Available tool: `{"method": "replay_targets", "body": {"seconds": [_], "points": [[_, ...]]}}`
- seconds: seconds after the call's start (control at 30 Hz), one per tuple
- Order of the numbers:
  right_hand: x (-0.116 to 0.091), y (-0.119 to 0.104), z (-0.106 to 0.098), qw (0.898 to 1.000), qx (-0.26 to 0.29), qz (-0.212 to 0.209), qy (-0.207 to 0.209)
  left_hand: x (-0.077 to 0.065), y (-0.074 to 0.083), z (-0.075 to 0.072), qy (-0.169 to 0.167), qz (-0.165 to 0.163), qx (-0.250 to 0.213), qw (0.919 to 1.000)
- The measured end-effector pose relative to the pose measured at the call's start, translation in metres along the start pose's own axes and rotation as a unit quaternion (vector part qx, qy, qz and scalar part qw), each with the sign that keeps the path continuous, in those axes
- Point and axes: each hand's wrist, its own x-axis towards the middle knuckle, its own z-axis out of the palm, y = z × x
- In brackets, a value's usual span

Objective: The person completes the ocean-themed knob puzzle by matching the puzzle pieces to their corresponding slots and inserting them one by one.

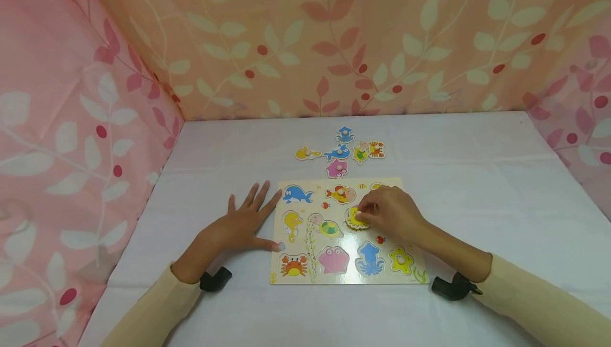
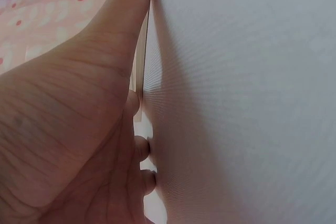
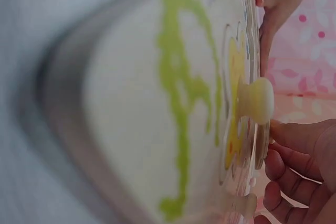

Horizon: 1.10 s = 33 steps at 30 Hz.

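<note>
My right hand (image 1: 392, 214) pinches a yellow knobbed puzzle piece (image 1: 354, 220) with a wavy edge, over the right middle of the wooden puzzle board (image 1: 291, 280). In the right wrist view the thumb and fingers of that hand (image 3: 302, 166) are bent at the edge of a piece. My left hand (image 1: 241, 227) lies spread at the board's left edge, thumb and fingertips touching it or the cloth beside it. A red-and-yellow fish piece (image 1: 340, 194) and a yellow starfish piece (image 1: 401, 260), both with knobs, sit in the board.
Beyond the board lie several loose knobbed pieces: a blue squid (image 1: 345, 135), a yellow seahorse (image 1: 307, 153), a blue dolphin (image 1: 338, 153), a turtle (image 1: 360, 153), a crab (image 1: 377, 149) and a pink piece (image 1: 337, 168). White cloth (image 1: 477, 188) covers the table; patterned curtains (image 1: 286, 28) surround it.
</note>
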Motion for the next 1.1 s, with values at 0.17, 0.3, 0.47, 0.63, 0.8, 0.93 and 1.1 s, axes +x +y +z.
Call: {"method": "replay_targets", "body": {"seconds": [0.17, 0.3, 0.47, 0.63, 0.8, 0.93, 1.1], "points": [[0.0004, -0.0014, 0.0022, 1.000, -0.005, 0.010, -0.019, 0.0002, 0.0002, -0.0002, -0.001, -0.002, 0.004, 1.0000], [0.0012, -0.0025, 0.0032, 1.000, -0.011, 0.003, -0.026, 0.0001, -0.0002, -0.0003, -0.002, -0.003, 0.006, 1.0000], [0.0025, -0.0041, 0.0037, 0.999, -0.015, -0.003, -0.031, -0.0002, -0.0008, -0.0010, -0.004, -0.002, 0.006, 1.0000], [0.0046, -0.0056, 0.0045, 0.999, -0.020, -0.007, -0.031, -0.0010, -0.0008, -0.0021, -0.004, -0.001, 0.006, 1.0000], [0.0053, -0.0044, 0.0046, 0.999, -0.029, -0.010, -0.034, -0.0004, -0.0006, -0.0018, -0.005, 0.004, 0.000, 1.0000], [0.0055, -0.0047, 0.0038, 0.999, -0.027, -0.010, -0.036, 0.0009, -0.0005, -0.0013, -0.003, 0.004, -0.001, 1.0000], [0.0061, -0.0058, 0.0023, 0.999, -0.015, -0.017, -0.039, 0.0011, -0.0014, -0.0006, -0.005, 0.000, 0.006, 1.0000]]}}
